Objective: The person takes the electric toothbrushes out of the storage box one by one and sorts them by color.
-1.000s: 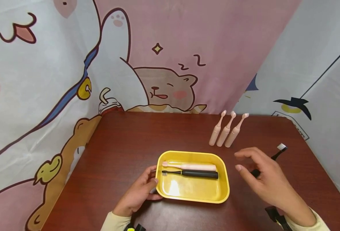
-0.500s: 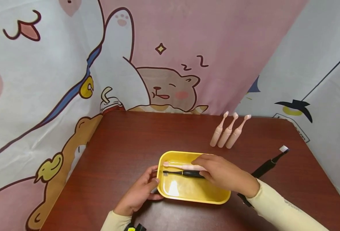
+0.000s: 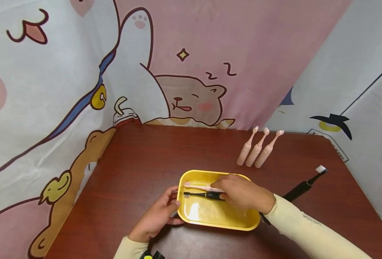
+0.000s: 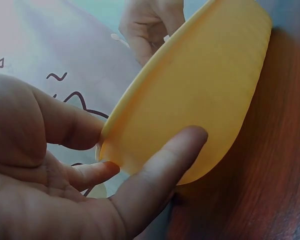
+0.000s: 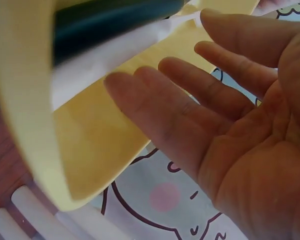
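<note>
"Yellow tray (image 3: 216, 216) in the middle of it all; what differs from a second ago?"

"The right hand (image 3: 244, 192), then just off the tray's right side, is now inside it, above the right ends of the pink toothbrush (image 3: 202, 187) and the black toothbrush (image 3: 214, 195)."

"Does it grip either?"

"Its fingers are loosely extended, closed round nothing; whether a fingertip touches a handle cannot be told. Both brushes lie side by side on the tray's floor, heads toward its left end, the pink one farther back."

"And the left hand (image 3: 158, 212)?"

"Same spot as before: it holds the tray's left end, thumb at the rim, fingers against the outer wall."

"Edges and room?"

"Red-brown tabletop (image 3: 152, 158) stretches left of the tray and behind it to the back edge. Three pink toothbrushes (image 3: 254, 155) sit in a row past its far right corner, a strip of wood between. Right of the tray, the sleeve (image 3: 304, 223) covers the lower end of a second black toothbrush (image 3: 298, 190), and the forearm crosses the tray's right rim."
</note>
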Action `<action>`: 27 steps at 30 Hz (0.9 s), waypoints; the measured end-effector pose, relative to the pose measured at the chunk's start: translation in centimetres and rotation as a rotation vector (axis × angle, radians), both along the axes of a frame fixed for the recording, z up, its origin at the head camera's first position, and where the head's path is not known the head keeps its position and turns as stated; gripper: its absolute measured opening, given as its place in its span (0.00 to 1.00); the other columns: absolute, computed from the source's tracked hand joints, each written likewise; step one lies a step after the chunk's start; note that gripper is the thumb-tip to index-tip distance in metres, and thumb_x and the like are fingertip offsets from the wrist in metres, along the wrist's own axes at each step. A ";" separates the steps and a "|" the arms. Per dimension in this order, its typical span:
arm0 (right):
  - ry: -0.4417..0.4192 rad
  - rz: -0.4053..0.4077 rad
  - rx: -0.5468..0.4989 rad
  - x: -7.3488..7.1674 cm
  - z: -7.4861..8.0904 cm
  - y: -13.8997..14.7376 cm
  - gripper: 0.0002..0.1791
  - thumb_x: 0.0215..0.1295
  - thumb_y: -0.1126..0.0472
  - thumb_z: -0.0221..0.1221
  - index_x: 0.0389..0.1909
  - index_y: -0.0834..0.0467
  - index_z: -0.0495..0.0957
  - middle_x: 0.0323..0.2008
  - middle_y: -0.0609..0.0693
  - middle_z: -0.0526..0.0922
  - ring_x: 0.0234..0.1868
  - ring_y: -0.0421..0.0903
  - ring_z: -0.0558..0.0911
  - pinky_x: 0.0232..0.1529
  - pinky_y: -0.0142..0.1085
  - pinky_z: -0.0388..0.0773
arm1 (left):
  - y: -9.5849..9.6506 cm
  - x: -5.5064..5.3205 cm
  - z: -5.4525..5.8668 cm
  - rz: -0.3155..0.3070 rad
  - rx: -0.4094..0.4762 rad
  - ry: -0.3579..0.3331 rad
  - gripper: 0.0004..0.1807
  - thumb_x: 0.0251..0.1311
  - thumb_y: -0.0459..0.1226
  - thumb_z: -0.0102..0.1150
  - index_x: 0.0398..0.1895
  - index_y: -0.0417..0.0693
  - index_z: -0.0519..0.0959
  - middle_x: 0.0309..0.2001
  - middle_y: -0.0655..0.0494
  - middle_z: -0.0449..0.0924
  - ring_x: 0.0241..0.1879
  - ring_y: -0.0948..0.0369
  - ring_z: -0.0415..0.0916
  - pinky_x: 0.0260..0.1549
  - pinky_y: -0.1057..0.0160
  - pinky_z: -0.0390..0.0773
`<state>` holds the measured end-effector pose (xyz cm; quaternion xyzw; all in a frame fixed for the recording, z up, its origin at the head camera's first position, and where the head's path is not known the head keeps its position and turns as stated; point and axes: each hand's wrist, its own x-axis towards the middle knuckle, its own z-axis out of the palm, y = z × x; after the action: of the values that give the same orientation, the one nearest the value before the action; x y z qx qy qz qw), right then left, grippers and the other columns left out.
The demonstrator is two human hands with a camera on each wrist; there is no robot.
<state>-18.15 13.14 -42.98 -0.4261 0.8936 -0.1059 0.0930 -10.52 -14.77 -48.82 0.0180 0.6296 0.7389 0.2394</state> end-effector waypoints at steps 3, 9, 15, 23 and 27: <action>0.001 0.006 -0.002 -0.3 -0.2 0.1 0.18 0.58 0.66 0.69 0.50 0.53 0.84 0.42 0.44 0.86 0.42 0.38 0.81 0.46 0.39 0.82 | 0.0 0.0 0.1 0.001 -0.005 0.002 0.28 0.76 0.33 0.42 0.75 0.42 0.51 0.69 0.31 0.58 0.55 0.46 0.75 0.40 0.46 0.85; 0.039 0.021 0.013 -0.6 -1.0 0.1 0.14 0.56 0.67 0.69 0.43 0.50 0.84 0.33 0.41 0.84 0.34 0.38 0.79 0.38 0.37 0.80 | 0.0 0.1 0.1 0.001 -0.009 0.003 0.28 0.76 0.33 0.41 0.75 0.42 0.51 0.68 0.31 0.58 0.55 0.46 0.75 0.40 0.46 0.85; 0.079 0.014 0.040 -0.7 -1.7 0.2 0.13 0.54 0.66 0.70 0.38 0.48 0.83 0.28 0.41 0.80 0.31 0.38 0.76 0.34 0.35 0.77 | 0.0 0.1 0.1 -0.002 -0.008 0.001 0.28 0.76 0.33 0.42 0.75 0.42 0.51 0.68 0.31 0.58 0.56 0.45 0.75 0.40 0.47 0.85; 0.110 -0.005 0.029 -0.6 -2.3 0.1 0.18 0.51 0.67 0.71 0.43 0.48 0.83 0.36 0.42 0.82 0.36 0.39 0.78 0.39 0.36 0.79 | 0.0 0.1 0.0 0.002 -0.008 0.006 0.28 0.76 0.33 0.41 0.75 0.42 0.51 0.68 0.31 0.57 0.56 0.44 0.74 0.40 0.46 0.85; 0.114 -0.008 0.033 -0.5 -2.4 0.1 0.20 0.51 0.66 0.71 0.46 0.48 0.82 0.39 0.43 0.82 0.40 0.40 0.80 0.43 0.38 0.81 | 0.0 0.1 -0.1 0.004 -0.005 0.006 0.28 0.76 0.33 0.41 0.75 0.42 0.51 0.68 0.31 0.57 0.56 0.44 0.74 0.41 0.46 0.85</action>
<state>-18.63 13.27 -45.34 -0.4262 0.9008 -0.0671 0.0487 -10.39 -14.78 -48.90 0.0185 0.6321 0.7378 0.2360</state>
